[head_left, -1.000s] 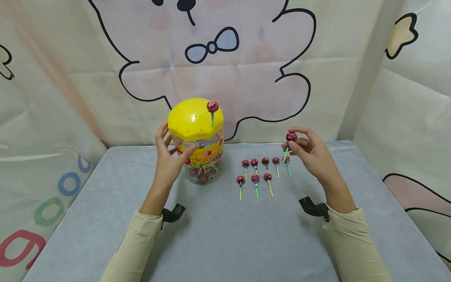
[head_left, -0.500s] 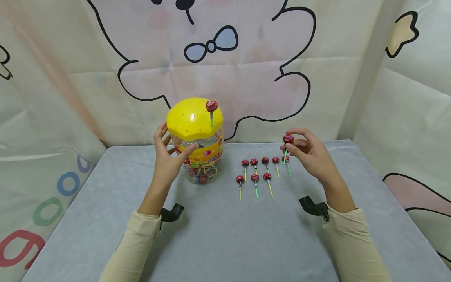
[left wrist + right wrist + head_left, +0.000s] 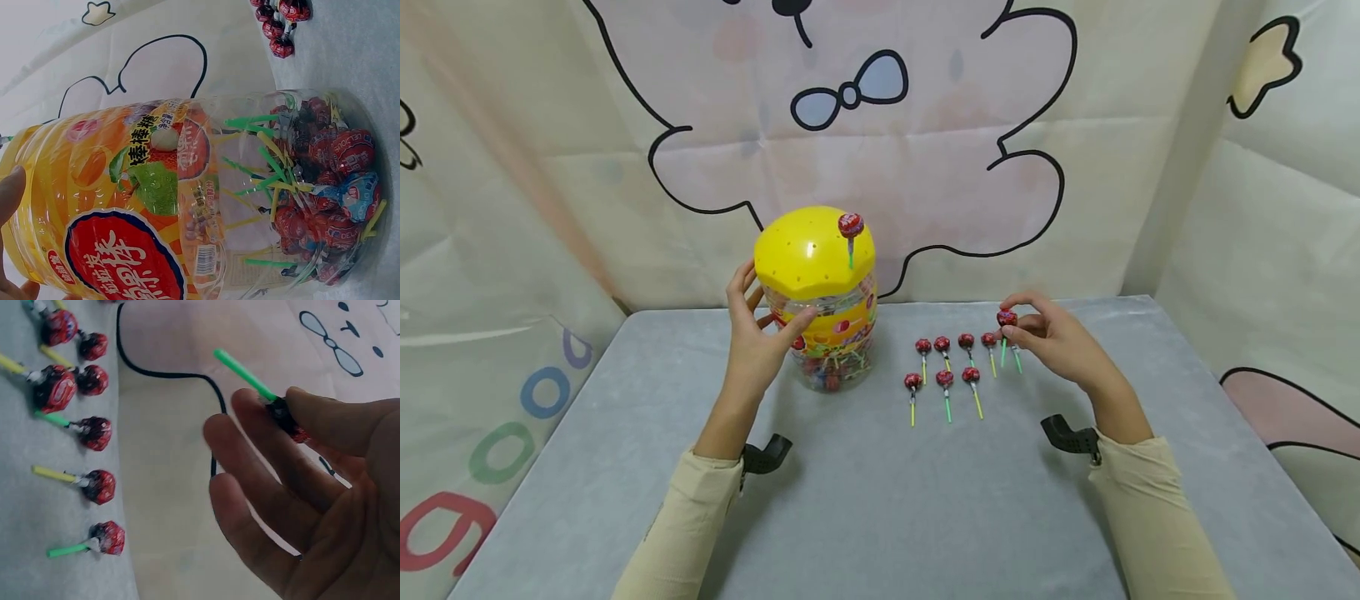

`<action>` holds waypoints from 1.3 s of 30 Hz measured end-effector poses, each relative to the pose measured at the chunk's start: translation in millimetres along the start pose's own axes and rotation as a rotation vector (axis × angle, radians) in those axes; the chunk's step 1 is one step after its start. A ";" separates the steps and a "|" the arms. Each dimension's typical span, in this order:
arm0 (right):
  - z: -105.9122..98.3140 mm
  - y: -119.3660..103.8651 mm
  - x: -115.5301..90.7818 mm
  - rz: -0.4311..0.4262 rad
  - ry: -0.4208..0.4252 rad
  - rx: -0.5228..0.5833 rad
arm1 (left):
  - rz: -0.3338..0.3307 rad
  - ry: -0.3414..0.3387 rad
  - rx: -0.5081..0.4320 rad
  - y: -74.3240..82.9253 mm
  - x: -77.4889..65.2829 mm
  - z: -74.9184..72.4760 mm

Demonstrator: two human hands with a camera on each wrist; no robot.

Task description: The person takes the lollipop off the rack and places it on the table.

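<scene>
My left hand [image 3: 748, 346] grips the side of a clear candy jar [image 3: 850, 329], thumb in front. The jar has a yellow domed lid [image 3: 808, 250] and a printed label. Through its lower wall in the left wrist view, wrapped lollipops [image 3: 344, 156] with green and yellow sticks show. One red lollipop [image 3: 851, 226] stands upright at the lid. Pinched by my right hand [image 3: 1067, 346] is another red lollipop [image 3: 247, 376] with a green stick, held just over the right end of the back row. In the right wrist view the other fingers are spread loosely.
On the grey tabletop [image 3: 880, 500], red lollipops lie in two rows between the hands: several at the back [image 3: 966, 341], three in front [image 3: 944, 379]. A printed cloth backdrop [image 3: 947, 200] rises behind the table's far edge.
My right hand has come down and slightly left with its lollipop, now partly covering the rightmost one in the back row. The left hand and jar stay put.
</scene>
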State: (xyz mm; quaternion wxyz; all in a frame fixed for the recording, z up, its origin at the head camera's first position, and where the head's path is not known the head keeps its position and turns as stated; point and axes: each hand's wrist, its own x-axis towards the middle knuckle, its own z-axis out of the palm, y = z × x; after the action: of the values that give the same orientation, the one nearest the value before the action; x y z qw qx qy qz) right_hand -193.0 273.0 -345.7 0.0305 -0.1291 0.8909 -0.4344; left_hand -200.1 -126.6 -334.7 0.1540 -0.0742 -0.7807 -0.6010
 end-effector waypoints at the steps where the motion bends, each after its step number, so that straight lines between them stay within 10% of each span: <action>1: 0.5 2.3 0.5 0.006 -0.017 -0.020 | 0.001 0.000 -0.001 0.2 0.4 0.2; 8: 8.6 21.5 6.8 0.031 -0.170 -0.052 | 0.000 -0.005 -0.001 1.0 1.0 0.2; 39: 37.7 41.3 20.3 0.191 -0.276 -0.421 | 0.010 -0.004 0.002 -1.1 1.3 0.0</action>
State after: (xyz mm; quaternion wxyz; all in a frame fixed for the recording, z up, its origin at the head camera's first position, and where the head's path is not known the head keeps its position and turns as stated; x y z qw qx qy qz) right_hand -214.7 263.3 -400.2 0.1651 -0.1059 0.9571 -0.2132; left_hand -201.7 -127.0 -335.3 0.1557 -0.0791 -0.7811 -0.5994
